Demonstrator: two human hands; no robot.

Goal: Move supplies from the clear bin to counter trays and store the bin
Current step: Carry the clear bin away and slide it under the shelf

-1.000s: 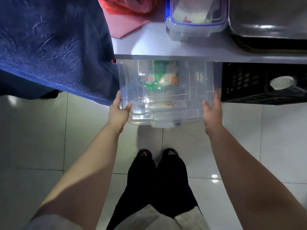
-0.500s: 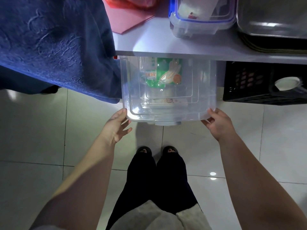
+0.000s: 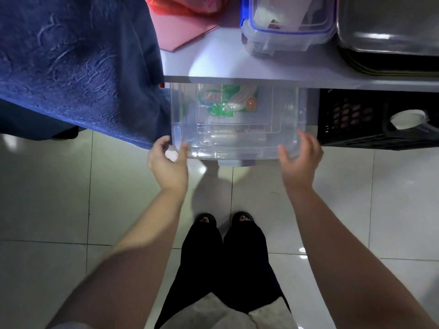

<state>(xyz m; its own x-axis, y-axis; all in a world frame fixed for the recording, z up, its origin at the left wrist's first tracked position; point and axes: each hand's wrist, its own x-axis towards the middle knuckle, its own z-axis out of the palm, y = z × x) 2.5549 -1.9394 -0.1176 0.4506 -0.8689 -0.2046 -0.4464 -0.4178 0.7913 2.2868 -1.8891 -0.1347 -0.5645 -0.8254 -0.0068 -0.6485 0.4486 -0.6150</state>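
Note:
The clear bin (image 3: 237,143) sits on the floor, most of it under the white counter (image 3: 213,67), with only its front edge sticking out. A green packet (image 3: 228,103) shows through its clear walls. My left hand (image 3: 167,165) is at the bin's front left corner, fingers apart, thumb touching the front wall. At the front right corner, my right hand (image 3: 300,160) has its fingers spread and resting lightly on the rim. Neither hand grips the bin.
A dark blue cloth (image 3: 71,67) hangs over the counter's left side, next to the bin. A black crate (image 3: 356,119) stands under the counter on the right. On the counter are a blue-rimmed lidded container (image 3: 285,24), a metal tray (image 3: 389,27) and a red bag (image 3: 180,5).
The bin has slid further under the counter. My hands left its sides, moved to the front corners and opened their fingers.

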